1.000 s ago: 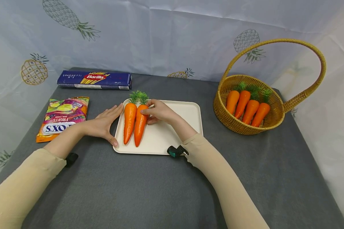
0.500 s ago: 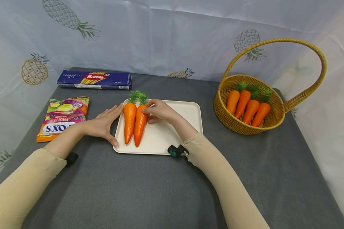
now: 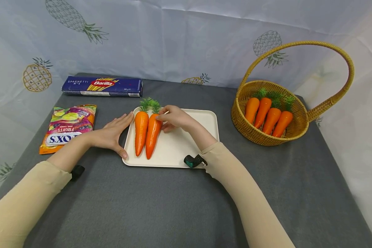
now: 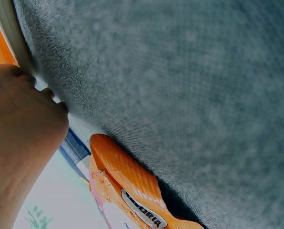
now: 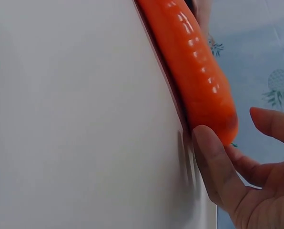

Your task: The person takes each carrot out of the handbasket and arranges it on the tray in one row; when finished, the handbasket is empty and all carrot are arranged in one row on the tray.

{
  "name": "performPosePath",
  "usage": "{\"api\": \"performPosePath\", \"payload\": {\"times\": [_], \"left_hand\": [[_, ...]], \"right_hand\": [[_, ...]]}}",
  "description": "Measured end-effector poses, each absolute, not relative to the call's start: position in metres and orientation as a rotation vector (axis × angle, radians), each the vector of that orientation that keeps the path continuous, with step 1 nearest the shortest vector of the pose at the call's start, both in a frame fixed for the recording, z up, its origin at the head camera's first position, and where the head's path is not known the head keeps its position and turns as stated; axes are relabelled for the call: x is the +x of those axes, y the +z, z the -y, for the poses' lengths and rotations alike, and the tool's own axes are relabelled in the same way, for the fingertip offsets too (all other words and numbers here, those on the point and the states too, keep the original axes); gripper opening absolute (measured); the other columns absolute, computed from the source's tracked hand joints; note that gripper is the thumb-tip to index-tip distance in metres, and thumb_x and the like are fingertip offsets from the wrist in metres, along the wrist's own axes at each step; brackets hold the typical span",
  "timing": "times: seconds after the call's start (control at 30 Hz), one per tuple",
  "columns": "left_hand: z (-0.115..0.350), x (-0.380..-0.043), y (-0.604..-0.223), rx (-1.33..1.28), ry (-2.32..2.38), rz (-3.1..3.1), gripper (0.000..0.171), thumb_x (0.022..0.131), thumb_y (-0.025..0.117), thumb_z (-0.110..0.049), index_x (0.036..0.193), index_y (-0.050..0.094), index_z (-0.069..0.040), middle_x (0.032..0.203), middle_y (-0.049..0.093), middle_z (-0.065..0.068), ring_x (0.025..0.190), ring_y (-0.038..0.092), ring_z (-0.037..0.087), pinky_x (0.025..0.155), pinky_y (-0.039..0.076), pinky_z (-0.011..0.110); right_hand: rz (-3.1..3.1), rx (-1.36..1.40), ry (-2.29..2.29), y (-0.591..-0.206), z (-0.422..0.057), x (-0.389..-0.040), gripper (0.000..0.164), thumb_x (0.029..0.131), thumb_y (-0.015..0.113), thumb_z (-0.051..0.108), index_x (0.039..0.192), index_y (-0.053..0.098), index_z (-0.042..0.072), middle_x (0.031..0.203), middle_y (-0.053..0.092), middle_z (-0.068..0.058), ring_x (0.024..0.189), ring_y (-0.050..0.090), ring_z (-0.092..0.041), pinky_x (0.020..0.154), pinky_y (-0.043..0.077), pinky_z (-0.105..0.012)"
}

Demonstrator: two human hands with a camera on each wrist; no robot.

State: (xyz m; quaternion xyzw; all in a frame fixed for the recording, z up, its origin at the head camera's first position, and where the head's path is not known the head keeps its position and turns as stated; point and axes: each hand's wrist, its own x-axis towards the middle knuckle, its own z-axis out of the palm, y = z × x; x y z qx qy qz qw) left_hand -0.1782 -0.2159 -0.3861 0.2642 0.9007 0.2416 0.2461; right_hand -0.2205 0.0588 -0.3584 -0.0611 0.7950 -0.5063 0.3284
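Note:
Two orange carrots with green tops lie side by side on the left part of a cream tray (image 3: 186,151): a left carrot (image 3: 141,132) and a right carrot (image 3: 153,136). My right hand (image 3: 176,119) is at the upper end of the right carrot. In the right wrist view its fingers (image 5: 218,162) touch the side of that carrot (image 5: 199,71) low by the tray, while the thumb stands raised apart from it. My left hand (image 3: 110,136) spreads along the tray's left edge, fingertips at the upper corner and thumb at the lower one.
A wicker basket (image 3: 251,136) with a tall handle holds several carrots at the right. A blue spaghetti box (image 3: 102,86) lies at the back left, and a bag of Fox's candy (image 3: 69,125) is beside my left forearm. Pineapple-print curtain hangs behind the grey table.
My right hand has drawn slightly to the right, its thumb coming off the face of the right carrot. Both carrots have shifted very little. The left hand stays in place.

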Motion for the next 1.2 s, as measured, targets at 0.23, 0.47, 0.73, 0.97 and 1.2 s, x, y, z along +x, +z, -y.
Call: {"api": "performPosePath", "payload": {"times": [0.23, 0.47, 0.73, 0.97, 1.2], "left_hand": [[0.216, -0.178, -0.386, 0.720, 0.640, -2.457, 0.147, 0.060, 0.091, -0.049, 0.158, -0.009, -0.006, 0.167, -0.010, 0.020, 0.153, -0.008, 0.047, 0.119, -0.003, 0.070], [0.215, -0.178, -0.385, 0.720, 0.636, -2.456, 0.147, 0.059, 0.091, -0.049, 0.159, -0.009, -0.007, 0.167, -0.010, 0.020, 0.153, -0.008, 0.048, 0.119, -0.003, 0.071], [0.215, -0.178, -0.385, 0.717, 0.638, -2.459, 0.147, 0.059, 0.092, -0.048, 0.159, -0.009, -0.007, 0.167, -0.010, 0.019, 0.153, -0.008, 0.047, 0.119, -0.004, 0.070], [0.216, -0.178, -0.386, 0.720, 0.641, -2.463, 0.147, 0.059, 0.092, -0.047, 0.159, -0.009, -0.007, 0.167, -0.010, 0.019, 0.153, -0.009, 0.047, 0.119, -0.004, 0.070], [0.216, -0.178, -0.387, 0.710, 0.638, -2.468, 0.147, 0.060, 0.092, -0.047, 0.159, -0.009, -0.007, 0.167, -0.010, 0.019, 0.154, -0.009, 0.046, 0.120, -0.004, 0.069]], "right_hand": [[-2.096, -0.156, -1.317, -0.354, -0.067, -0.223, 0.034, 0.099, 0.060, 0.026, 0.125, 0.053, 0.006, 0.124, 0.062, -0.014, 0.089, 0.071, -0.021, 0.077, 0.062, -0.033], [-2.084, -0.161, -1.349, -0.350, -0.073, -0.223, 0.031, 0.100, 0.058, 0.024, 0.125, 0.054, 0.006, 0.128, 0.062, -0.013, 0.093, 0.071, -0.024, 0.078, 0.062, -0.034], [-2.096, -0.188, -1.384, -0.344, -0.081, -0.223, 0.031, 0.100, 0.057, 0.025, 0.125, 0.055, 0.006, 0.133, 0.059, -0.011, 0.105, 0.070, -0.031, 0.084, 0.062, -0.036], [-2.098, -0.198, -1.431, -0.334, -0.093, -0.224, 0.030, 0.102, 0.056, 0.025, 0.125, 0.056, 0.006, 0.137, 0.056, -0.016, 0.115, 0.067, -0.035, 0.087, 0.061, -0.037], [-2.096, -0.209, -1.502, -0.324, -0.109, -0.226, 0.032, 0.102, 0.055, 0.023, 0.128, 0.053, 0.005, 0.140, 0.052, -0.021, 0.119, 0.064, -0.039, 0.092, 0.059, -0.039]]}}
